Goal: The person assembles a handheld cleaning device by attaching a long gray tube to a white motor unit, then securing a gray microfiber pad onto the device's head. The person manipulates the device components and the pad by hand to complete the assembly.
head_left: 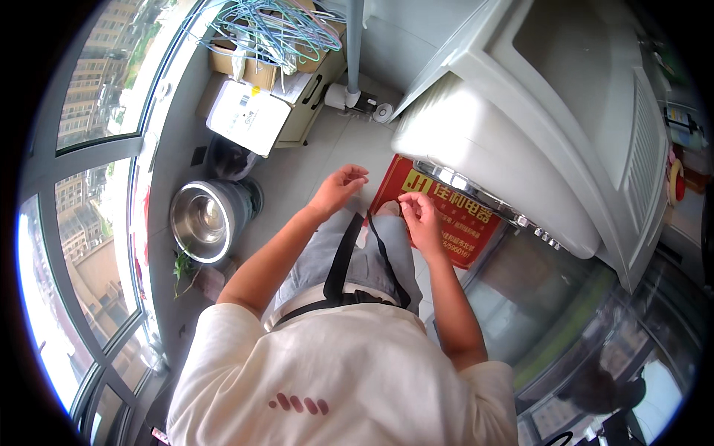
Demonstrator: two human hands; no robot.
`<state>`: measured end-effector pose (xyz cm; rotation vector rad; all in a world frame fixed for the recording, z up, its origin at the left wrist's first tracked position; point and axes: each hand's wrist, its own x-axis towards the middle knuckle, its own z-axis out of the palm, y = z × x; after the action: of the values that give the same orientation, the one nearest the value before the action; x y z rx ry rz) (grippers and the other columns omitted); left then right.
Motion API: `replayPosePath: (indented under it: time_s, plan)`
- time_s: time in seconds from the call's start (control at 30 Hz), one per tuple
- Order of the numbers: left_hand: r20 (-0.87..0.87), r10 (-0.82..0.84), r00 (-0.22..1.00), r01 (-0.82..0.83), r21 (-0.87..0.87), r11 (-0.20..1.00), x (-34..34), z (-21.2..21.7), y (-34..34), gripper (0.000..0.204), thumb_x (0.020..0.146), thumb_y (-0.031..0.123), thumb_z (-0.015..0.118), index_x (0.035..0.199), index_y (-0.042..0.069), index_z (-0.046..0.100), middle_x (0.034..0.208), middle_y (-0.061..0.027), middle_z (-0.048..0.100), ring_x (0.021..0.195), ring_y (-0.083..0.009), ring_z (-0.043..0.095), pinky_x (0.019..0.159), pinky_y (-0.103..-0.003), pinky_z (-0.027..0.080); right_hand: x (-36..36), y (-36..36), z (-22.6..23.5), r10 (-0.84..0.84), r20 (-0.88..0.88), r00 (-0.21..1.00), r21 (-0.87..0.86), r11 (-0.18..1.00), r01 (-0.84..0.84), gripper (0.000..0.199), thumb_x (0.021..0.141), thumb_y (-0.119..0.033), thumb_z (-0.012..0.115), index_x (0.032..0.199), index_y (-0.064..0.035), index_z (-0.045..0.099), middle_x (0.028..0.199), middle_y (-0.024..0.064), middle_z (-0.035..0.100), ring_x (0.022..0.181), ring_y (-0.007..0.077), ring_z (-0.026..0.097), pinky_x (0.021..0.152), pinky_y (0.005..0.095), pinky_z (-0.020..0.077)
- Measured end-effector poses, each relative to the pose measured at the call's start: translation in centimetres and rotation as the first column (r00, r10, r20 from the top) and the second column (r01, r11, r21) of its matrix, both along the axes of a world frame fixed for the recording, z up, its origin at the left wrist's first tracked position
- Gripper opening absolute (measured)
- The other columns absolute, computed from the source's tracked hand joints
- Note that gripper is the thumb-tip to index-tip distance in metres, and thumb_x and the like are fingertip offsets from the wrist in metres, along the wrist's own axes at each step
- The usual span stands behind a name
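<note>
Both hands hover empty over the red floor mat (439,215): left hand (340,186) loosely curled, right hand (418,214) with fingertips gathered. The white washing machine (506,156) stands just right; a steel pot (202,219) sits left on the floor.

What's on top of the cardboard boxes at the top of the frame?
A tangled pile of thin blue and pink wire hangers lies on the brown cardboard boxes. A white flat box leans in front. The pile covers the box tops, so whether they are open or closed cannot be seen.
</note>
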<state>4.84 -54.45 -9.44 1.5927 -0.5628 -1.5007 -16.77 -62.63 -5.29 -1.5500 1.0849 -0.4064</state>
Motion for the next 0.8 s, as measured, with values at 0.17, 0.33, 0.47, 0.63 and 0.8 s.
replayPosePath:
  time_s: [0.17, 0.33, 0.47, 0.63, 0.8]
  plan:
    - [-0.013, 0.103, 0.995, -0.103, 0.03, 0.994, 3.6, -0.7, 0.4, 0.026, 0.094, 0.012, 0.057, 0.118, 0.0, 0.058, 0.106, -0.008, 0.065, 0.1, -0.0143, 0.058, 0.092, -0.027, 0.045, 1.8, 0.6, -1.3, 0.02, 0.052, 0.998, 0.06, 0.998, -0.024, 0.011, 0.09, -0.008, 0.061, 0.1, -0.0038, 0.062, 0.094, 0.0041, 0.064, 0.079, 0.0123, 0.059, 0.072, 0.0269, 0.0484]
    - [0.014, 0.161, 0.987, -0.161, 0.007, 0.987, 5.7, 0.3, -2.4, 0.03, 0.096, 0.018, 0.055, 0.123, 0.004, 0.054, 0.11, -0.0051, 0.063, 0.102, -0.0124, 0.056, 0.092, -0.028, 0.041, 0.2, 0.4, -1.9, 0.034, 0.058, 0.998, 0.127, 0.991, -0.042, 0.009, 0.091, -0.007, 0.06, 0.099, -0.0031, 0.062, 0.091, 0.0005, 0.061, 0.078, 0.0067, 0.054, 0.069, 0.0234, 0.0449]
    - [0.052, 0.189, 0.981, -0.188, -0.019, 0.982, 5.2, 2.4, -5.8, 0.031, 0.097, 0.021, 0.054, 0.124, 0.006, 0.054, 0.111, -0.0047, 0.063, 0.102, -0.0122, 0.057, 0.092, -0.028, 0.041, -1.6, -2.0, -1.6, 0.043, 0.047, 0.998, 0.095, 0.994, -0.047, 0.01, 0.089, -0.007, 0.059, 0.098, -0.0039, 0.063, 0.094, 0.0048, 0.066, 0.081, 0.0158, 0.062, 0.072, 0.028, 0.0494]
    - [0.044, 0.253, 0.966, -0.251, -0.047, 0.967, 4.7, 4.3, -9.2, 0.031, 0.097, 0.023, 0.055, 0.124, 0.009, 0.055, 0.113, -0.0027, 0.063, 0.104, -0.011, 0.057, 0.092, -0.027, 0.041, -3.4, -5.2, 0.3, 0.066, 0.022, 0.998, 0.083, 0.994, -0.067, 0.01, 0.09, -0.006, 0.058, 0.097, -0.0021, 0.063, 0.097, 0.0056, 0.066, 0.084, 0.0152, 0.062, 0.073, 0.028, 0.0501]
    - [0.054, 0.322, 0.945, -0.32, -0.056, 0.946, 6.3, 4.2, -11.7, 0.029, 0.096, 0.023, 0.056, 0.123, 0.011, 0.057, 0.115, -0.0007, 0.063, 0.104, -0.0097, 0.057, 0.091, -0.026, 0.04, -4.5, -6.1, -0.2, 0.051, 0.007, 0.999, 0.06, 0.997, -0.051, 0.01, 0.091, -0.008, 0.058, 0.099, -0.0021, 0.062, 0.096, 0.0064, 0.065, 0.082, 0.0153, 0.062, 0.073, 0.0278, 0.0504]
